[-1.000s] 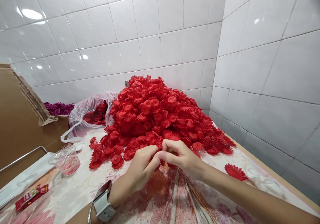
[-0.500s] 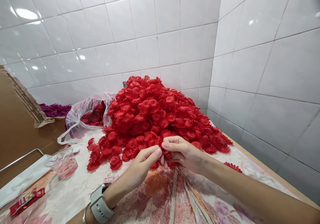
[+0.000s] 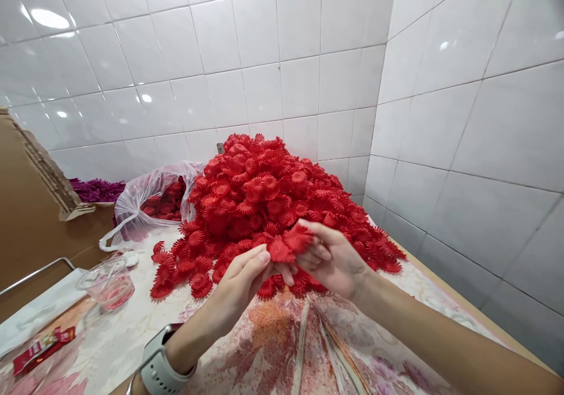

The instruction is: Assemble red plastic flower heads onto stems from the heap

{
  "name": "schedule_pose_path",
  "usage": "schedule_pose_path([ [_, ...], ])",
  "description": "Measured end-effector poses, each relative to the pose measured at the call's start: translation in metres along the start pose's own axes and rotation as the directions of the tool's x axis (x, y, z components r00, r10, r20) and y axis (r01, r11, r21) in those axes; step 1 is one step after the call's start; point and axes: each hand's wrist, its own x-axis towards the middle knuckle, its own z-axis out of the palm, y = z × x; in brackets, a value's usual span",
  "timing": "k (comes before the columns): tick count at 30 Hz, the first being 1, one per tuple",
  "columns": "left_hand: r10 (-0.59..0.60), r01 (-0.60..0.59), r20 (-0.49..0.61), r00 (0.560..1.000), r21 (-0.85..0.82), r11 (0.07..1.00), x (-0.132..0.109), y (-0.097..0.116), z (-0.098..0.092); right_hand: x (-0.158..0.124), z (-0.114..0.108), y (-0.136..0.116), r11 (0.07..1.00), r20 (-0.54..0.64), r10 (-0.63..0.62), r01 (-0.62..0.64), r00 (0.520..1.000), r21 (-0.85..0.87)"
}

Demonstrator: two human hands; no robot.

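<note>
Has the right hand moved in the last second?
Yes. Judged against the tiled wall corner, the right hand has moved up in the view and somewhat to the right, closer to that corner.

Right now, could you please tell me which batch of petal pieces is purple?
The purple batch at far left, seen between the cardboard and the plastic bag; the large central heap and the bagged batch are red.
</note>
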Motion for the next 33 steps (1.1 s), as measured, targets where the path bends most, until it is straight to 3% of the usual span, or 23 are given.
schedule_pose_path([
  [3,0.009,0.008,-0.116,0.993,0.152,0.988,-0.018,-0.002,-0.015,0.006,-0.021,-0.033,0.982,-0.106,-0.183,0.186,0.977,0.018],
  [5,0.047,-0.008,-0.104,0.993,0.352,0.936,-0.030,-0.002,-0.026,0.010,-0.034,-0.049,0.964,-0.146,-0.261,0.264,0.954,0.006],
  [6,0.009,0.034,-0.094,0.996,0.449,0.893,-0.035,-0.001,-0.029,0.011,-0.038,-0.053,0.962,-0.152,-0.272,0.274,0.950,-0.007],
  [9,-0.133,0.080,0.031,0.991,0.657,0.749,-0.040,0.007,-0.030,0.011,-0.036,-0.046,0.976,-0.132,-0.213,0.205,0.968,-0.073],
  [10,-0.222,0.091,0.100,0.970,0.698,0.711,-0.039,0.009,-0.028,0.011,-0.033,-0.039,0.981,-0.114,-0.174,0.163,0.978,-0.103],
  [12,-0.405,0.103,0.216,0.889,0.766,0.635,-0.033,0.012,-0.022,0.008,-0.024,-0.026,0.983,-0.073,-0.095,0.082,0.993,-0.165],
  [14,-0.467,0.073,0.215,0.858,0.848,0.526,-0.028,0.011,-0.018,0.006,-0.017,-0.015,0.977,-0.035,-0.033,0.025,0.999,-0.213],
  [17,-0.334,0.020,0.104,0.937,0.938,0.347,-0.021,0.010,-0.020,0.004,-0.012,-0.004,0.964,0.019,0.040,-0.034,0.999,-0.263],
  [19,-0.259,-0.002,0.089,0.962,0.948,0.319,-0.016,0.012,-0.023,0.004,-0.012,0.000,0.953,0.056,0.086,-0.066,0.995,-0.295],
  [23,-0.222,-0.090,0.165,0.961,0.945,0.314,-0.007,0.022,-0.026,0.004,-0.012,0.006,0.936,0.101,0.131,-0.089,0.986,-0.340],
  [25,-0.216,-0.118,0.204,0.955,0.928,0.353,-0.002,0.027,-0.022,0.003,-0.011,0.008,0.931,0.110,0.141,-0.093,0.984,-0.353],
  [28,-0.120,-0.090,0.189,0.975,0.821,0.564,0.005,0.027,-0.012,0.002,-0.009,0.011,0.926,0.116,0.148,-0.097,0.982,-0.364],
  [31,0.016,-0.100,0.148,0.989,0.583,0.806,0.016,0.017,0.001,0.002,-0.008,0.014,0.925,0.097,0.126,-0.081,0.987,-0.371],
  [33,0.106,-0.152,0.126,0.986,0.453,0.879,0.023,0.006,0.005,0.002,-0.009,0.015,0.924,0.073,0.101,-0.067,0.992,-0.376],
])
